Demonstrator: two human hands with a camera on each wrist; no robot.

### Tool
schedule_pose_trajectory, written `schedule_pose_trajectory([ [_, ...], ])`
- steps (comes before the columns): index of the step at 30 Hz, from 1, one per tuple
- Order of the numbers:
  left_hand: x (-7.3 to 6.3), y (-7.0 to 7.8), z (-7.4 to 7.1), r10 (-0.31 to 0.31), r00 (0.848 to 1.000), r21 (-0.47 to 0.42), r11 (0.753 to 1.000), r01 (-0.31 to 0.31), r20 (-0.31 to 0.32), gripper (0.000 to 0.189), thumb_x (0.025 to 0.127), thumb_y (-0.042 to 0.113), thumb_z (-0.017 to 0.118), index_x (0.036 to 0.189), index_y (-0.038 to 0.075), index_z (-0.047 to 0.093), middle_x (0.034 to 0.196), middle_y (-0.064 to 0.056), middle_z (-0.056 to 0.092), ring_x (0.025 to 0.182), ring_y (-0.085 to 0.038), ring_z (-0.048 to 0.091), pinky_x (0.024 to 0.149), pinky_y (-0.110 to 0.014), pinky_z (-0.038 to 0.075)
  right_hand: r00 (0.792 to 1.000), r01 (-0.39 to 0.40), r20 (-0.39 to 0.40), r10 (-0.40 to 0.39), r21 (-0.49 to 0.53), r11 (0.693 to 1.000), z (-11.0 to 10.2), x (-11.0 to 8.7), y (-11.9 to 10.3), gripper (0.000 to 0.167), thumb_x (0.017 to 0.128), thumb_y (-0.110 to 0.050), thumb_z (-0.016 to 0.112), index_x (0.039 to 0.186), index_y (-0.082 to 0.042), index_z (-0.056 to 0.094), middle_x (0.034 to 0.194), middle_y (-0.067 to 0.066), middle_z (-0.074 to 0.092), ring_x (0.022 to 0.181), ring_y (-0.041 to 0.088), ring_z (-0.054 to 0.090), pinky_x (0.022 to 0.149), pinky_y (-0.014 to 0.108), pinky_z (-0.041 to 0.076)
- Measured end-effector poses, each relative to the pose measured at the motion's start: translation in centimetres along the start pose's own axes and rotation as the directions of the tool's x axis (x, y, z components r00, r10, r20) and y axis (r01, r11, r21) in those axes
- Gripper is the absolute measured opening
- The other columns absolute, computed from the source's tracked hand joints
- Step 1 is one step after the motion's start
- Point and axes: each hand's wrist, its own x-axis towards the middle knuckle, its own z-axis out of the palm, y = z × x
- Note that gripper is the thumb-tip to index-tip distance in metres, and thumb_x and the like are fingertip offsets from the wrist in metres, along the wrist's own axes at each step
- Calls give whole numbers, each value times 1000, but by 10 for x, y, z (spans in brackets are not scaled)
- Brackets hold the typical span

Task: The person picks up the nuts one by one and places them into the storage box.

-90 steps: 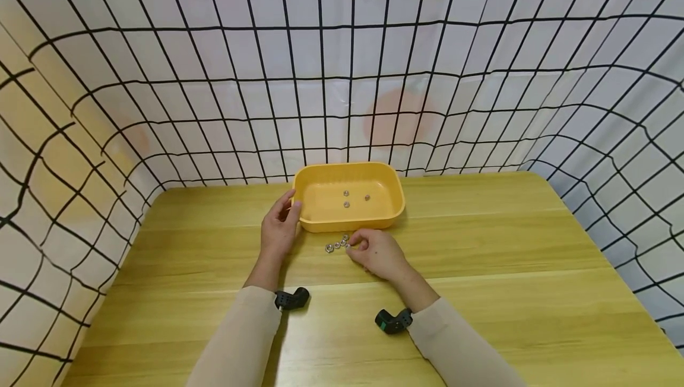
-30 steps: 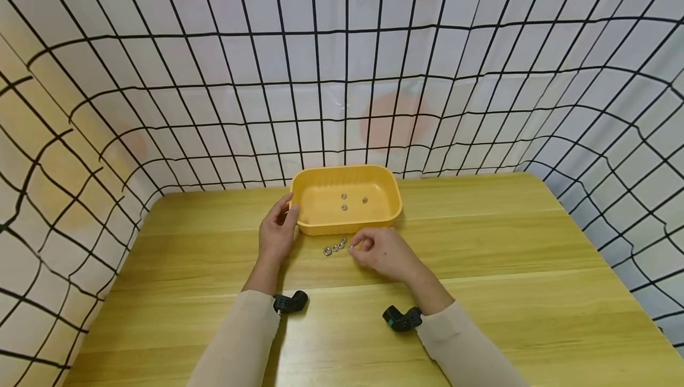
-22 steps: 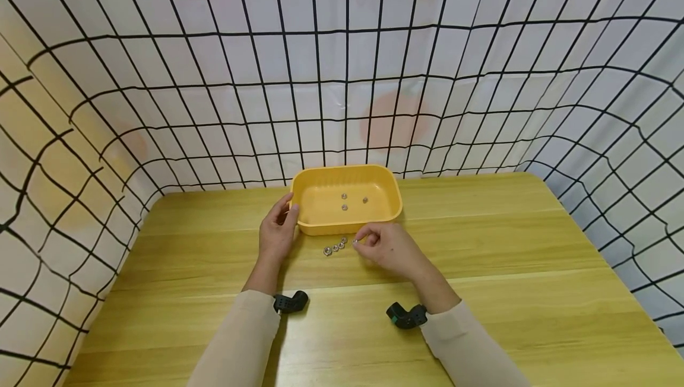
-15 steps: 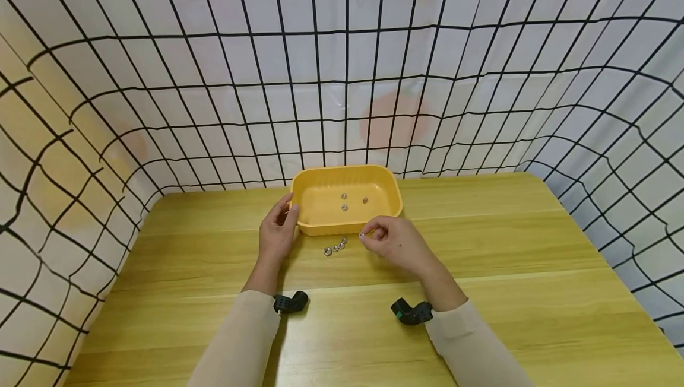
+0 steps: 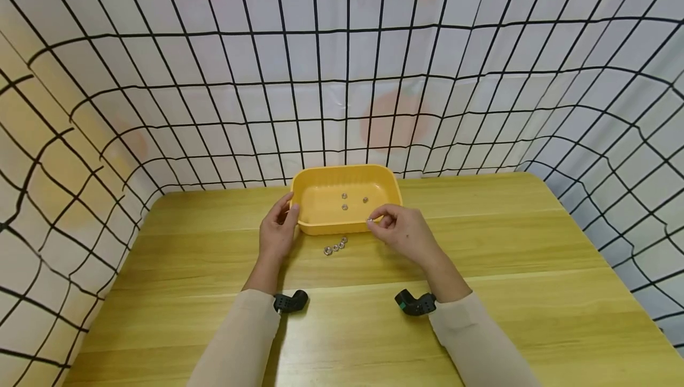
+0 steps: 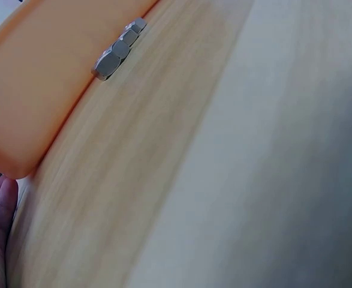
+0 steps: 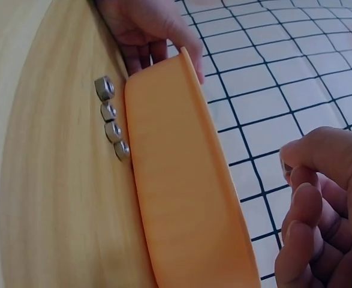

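Observation:
My right hand point(image 5: 407, 234) pinches a small metal nut point(image 7: 286, 169) between thumb and index finger. It is over the front right rim of a yellow plastic tray point(image 5: 320, 228). At the tray's left end, my left hand point(image 5: 278, 230) grips the wall, its thumb at the rim and the other fingers outside. Inside the tray lie 3 nuts, one of them a right-hand nut point(image 5: 366, 200). On the table in front, several hex nuts stand in a slanting row; the leftmost nut point(image 5: 328, 251) is the largest. In the right wrist view, this row runs along the tray's outer wall.
The wooden table point(image 5: 214, 327) extends to both sides of the tray. Behind it hangs a white cloth with a black grid point(image 5: 331, 102), close to the tray's back edge. Each wrist wears a black camera mount, such as the right mount point(image 5: 415, 303).
My right hand has picked up a nut from the end of the row and moved right and away from me, up to the tray's front rim. My left hand stays put.

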Motion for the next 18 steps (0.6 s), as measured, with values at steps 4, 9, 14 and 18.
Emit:
schedule_pose_trajectory([
  [4,-1,1,1,2,1000,-1,1000,-2,-1,40,103,36,61,142,29,61,146,-13,58,129,-28,57,106,-44,49,999,18,-30,-20,-42,999,-2,6,0,14,93,-27,75,98,-15,71,73,1,62,60,16,51,53,24,40],
  [9,-2,2,1,-1,1000,2,1000,1,-8,40,102,36,62,142,29,62,145,-12,59,129,-28,58,106,-44,49,998,31,-46,-35,-81,996,-3,16,1,15,94,-29,74,99,-16,72,72,0,63,59,17,51,54,25,40],
  [14,-1,1,0,-4,1000,4,1000,4,-7,40,103,36,62,142,29,61,144,-12,59,129,-27,58,106,-44,49,998,35,-55,-41,-108,994,-2,26,0,14,94,-30,74,99,-16,71,72,0,63,59,18,51,53,25,38],
  [18,-1,0,0,2,1000,1,1000,-2,-1,40,103,36,61,143,28,61,145,-13,59,129,-28,58,106,-45,49,997,31,-59,-39,-129,991,-1,34,-1,16,95,-31,73,98,-16,71,71,0,63,59,18,51,52,25,37],
])
